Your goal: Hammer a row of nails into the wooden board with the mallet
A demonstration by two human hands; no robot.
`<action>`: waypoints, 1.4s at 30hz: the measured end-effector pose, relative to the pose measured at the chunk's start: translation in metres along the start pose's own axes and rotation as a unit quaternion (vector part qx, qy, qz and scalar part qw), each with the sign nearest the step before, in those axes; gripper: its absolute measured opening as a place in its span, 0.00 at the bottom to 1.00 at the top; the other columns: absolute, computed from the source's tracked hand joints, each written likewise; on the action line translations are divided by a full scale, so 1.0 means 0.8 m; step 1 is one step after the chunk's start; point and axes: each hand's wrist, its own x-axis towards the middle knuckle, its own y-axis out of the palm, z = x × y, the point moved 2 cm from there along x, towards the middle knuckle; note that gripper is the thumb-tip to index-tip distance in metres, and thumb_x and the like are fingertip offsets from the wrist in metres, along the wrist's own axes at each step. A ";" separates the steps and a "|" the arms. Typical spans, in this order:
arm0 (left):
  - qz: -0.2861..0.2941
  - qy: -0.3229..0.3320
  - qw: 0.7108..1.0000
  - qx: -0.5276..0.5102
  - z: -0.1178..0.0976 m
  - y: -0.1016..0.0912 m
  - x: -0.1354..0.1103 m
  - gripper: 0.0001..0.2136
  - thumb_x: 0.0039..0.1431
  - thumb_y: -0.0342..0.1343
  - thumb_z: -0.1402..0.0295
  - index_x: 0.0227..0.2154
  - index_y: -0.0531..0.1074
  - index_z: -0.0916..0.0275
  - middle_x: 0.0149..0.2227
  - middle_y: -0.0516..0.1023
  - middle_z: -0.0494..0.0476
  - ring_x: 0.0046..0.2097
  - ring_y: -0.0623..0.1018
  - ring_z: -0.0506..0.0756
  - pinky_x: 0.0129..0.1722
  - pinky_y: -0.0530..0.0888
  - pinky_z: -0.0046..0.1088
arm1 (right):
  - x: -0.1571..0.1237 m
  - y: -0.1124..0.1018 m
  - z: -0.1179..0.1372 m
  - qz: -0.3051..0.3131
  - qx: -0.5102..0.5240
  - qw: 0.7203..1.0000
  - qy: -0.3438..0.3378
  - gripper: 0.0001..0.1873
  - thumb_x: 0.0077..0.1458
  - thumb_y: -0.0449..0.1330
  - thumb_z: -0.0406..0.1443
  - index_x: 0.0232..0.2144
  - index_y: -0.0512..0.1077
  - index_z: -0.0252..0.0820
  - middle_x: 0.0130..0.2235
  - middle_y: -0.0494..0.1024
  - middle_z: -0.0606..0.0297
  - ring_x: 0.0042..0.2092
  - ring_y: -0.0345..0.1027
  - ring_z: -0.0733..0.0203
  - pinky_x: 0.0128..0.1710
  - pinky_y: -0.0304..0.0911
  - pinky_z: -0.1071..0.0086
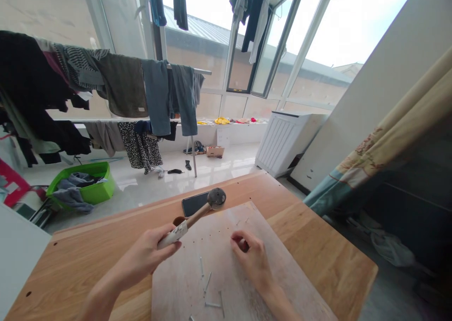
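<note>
My left hand [154,248] is wrapped round the pale handle of a hammer [197,215]. Its dark round head is raised above the far edge of a whitish board [180,276]. Over the middle of that board, my right hand [249,250] is closed, thumb and forefinger pinched together; whatever lies between the fingertips is too small to make out. Just beyond those fingers, a thin nail [246,220] shows near the far end of the board. Several loose nails [213,305] lie nearer to me, between my hands. Small dark holes run across the board's surface.
A wooden table [88,250] bears the board. A phone [194,204] and a small brown round object [179,220], partly hidden by my left hand, lie behind the hammer. Beyond are a green tub [102,189] with clothes, a laundry rack [205,71] and a curtain [353,170].
</note>
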 end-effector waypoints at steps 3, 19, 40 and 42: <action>0.005 0.007 1.000 -0.004 0.002 0.005 0.005 0.16 0.62 0.53 0.51 0.34 0.68 0.61 0.26 0.60 0.45 0.24 0.62 0.49 0.17 0.63 0.19 | 0.005 0.009 0.005 -0.022 -0.007 1.000 0.020 0.08 0.55 0.60 0.37 0.28 0.79 0.43 0.27 0.81 0.65 0.25 0.72 0.61 0.27 0.67 0.72; 0.034 -0.008 0.999 -0.007 -0.007 0.027 0.010 0.17 0.62 0.53 0.50 0.31 0.66 0.60 0.26 0.59 0.45 0.24 0.61 0.47 0.16 0.61 0.17 | 0.016 0.026 0.006 -0.088 -0.048 0.993 0.069 0.14 0.60 0.55 0.42 0.45 0.72 0.44 0.36 0.87 0.60 0.24 0.73 0.57 0.30 0.66 0.65; 0.031 -0.014 0.998 0.055 -0.026 0.058 -0.006 0.17 0.64 0.51 0.51 0.31 0.68 0.60 0.25 0.60 0.46 0.26 0.62 0.49 0.24 0.61 0.22 | 0.025 0.017 0.008 -0.027 -0.099 0.994 0.036 0.23 0.58 0.60 0.31 0.56 0.65 0.42 0.38 0.87 0.62 0.31 0.79 0.53 0.34 0.67 0.64; 0.019 -0.008 0.997 0.069 -0.027 0.061 -0.010 0.16 0.64 0.50 0.51 0.31 0.69 0.60 0.26 0.62 0.47 0.28 0.64 0.51 0.28 0.62 0.23 | 0.025 0.016 0.008 -0.026 -0.101 0.994 0.030 0.24 0.58 0.60 0.31 0.57 0.65 0.41 0.38 0.87 0.61 0.33 0.80 0.52 0.35 0.68 0.64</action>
